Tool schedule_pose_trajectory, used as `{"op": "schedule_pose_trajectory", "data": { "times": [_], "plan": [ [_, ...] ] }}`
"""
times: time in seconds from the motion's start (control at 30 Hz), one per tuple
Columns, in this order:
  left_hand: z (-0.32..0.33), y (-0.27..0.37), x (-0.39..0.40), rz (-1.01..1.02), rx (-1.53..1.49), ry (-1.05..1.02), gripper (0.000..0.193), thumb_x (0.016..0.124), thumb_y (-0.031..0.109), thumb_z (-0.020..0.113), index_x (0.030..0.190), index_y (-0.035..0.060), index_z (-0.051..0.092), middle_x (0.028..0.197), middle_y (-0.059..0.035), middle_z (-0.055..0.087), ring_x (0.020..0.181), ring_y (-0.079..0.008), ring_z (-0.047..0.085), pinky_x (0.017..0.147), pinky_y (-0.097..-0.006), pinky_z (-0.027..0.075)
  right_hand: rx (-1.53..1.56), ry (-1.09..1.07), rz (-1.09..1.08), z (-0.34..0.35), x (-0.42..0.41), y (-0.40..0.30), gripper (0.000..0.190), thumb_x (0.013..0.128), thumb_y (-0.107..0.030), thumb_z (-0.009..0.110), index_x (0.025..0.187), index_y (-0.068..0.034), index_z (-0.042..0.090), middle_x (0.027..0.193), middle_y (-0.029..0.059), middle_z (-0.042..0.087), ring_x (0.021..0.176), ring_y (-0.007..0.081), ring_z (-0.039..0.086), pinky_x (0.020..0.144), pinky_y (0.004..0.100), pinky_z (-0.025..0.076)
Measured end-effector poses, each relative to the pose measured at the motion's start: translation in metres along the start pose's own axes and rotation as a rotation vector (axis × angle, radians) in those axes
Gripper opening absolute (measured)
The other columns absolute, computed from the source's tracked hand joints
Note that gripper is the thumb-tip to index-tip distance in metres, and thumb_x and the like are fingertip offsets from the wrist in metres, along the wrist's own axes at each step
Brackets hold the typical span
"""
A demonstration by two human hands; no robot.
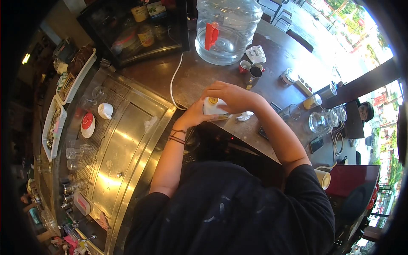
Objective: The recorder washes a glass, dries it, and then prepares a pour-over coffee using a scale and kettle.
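A white plastic bottle [208, 109] with a yellow cap [213, 100] is between my two hands, at the near edge of the brown counter. My left hand [193, 115], with dark cord bracelets at its wrist, grips the bottle's left side. Curved around the far and right side of the bottle is my right hand [234, 95], which hides part of it. Just right of the bottle lies a crumpled white wrapper [244, 116]. A steel milk pitcher [254, 75] and a red cup [244, 65] stand beyond my right hand.
A large clear water jug [228, 35] stands at the back. On my left, a steel drainboard [118, 140] holds a white cup [105, 111] and glasses. Glass jars [318, 122], a phone [316, 144] and a power strip [304, 86] lie right. A white cable [173, 79] crosses the counter.
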State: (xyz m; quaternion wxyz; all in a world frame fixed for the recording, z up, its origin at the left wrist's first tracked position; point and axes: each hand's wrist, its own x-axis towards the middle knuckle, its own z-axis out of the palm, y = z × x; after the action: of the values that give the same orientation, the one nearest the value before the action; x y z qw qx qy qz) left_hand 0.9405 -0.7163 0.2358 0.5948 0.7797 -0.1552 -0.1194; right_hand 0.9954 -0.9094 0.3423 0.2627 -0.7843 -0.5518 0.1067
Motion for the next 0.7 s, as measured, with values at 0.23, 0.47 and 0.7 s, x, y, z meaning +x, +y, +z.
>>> {"op": "schedule_pose_trajectory", "data": {
  "times": [0.23, 0.47, 0.7],
  "plan": [
    [0.002, 0.007, 0.001, -0.008, 0.019, -0.041, 0.082, 0.076, 0.024, 0.085, 0.142, 0.0033, 0.040, 0.135, -0.0161, 0.057, 0.127, -0.0266, 0.055, 0.107, -0.0381, 0.042, -0.357, -0.085, 0.008, -0.005, 0.000, 0.004, 0.031, 0.081, -0.006, 0.072, 0.110, -0.007, 0.064, 0.111, 0.0095, 0.063, 0.106, 0.0288, 0.057, 0.095, 0.0401, 0.046],
    [0.004, -0.004, 0.000, 0.087, -0.021, 0.047, 0.081, 0.075, 0.014, 0.084, 0.143, 0.0049, 0.042, 0.139, -0.0136, 0.054, 0.132, -0.0268, 0.050, 0.111, -0.0374, 0.038, 0.007, 0.258, 0.068, -0.049, -0.008, -0.034, 0.035, 0.082, -0.007, 0.073, 0.117, -0.008, 0.064, 0.117, 0.0132, 0.060, 0.110, 0.0334, 0.058, 0.096, 0.0415, 0.048],
    [0.028, -0.014, 0.008, 0.383, -0.530, 0.249, 0.050, 0.093, 0.014, 0.062, 0.139, 0.0013, 0.048, 0.139, -0.0123, 0.053, 0.141, -0.0230, 0.037, 0.116, -0.0365, 0.031, -0.119, 0.285, 0.046, 0.015, -0.035, 0.016, 0.041, 0.073, -0.019, 0.085, 0.106, -0.006, 0.064, 0.103, 0.0095, 0.062, 0.098, 0.0310, 0.061, 0.082, 0.0414, 0.051]
  ]
}}
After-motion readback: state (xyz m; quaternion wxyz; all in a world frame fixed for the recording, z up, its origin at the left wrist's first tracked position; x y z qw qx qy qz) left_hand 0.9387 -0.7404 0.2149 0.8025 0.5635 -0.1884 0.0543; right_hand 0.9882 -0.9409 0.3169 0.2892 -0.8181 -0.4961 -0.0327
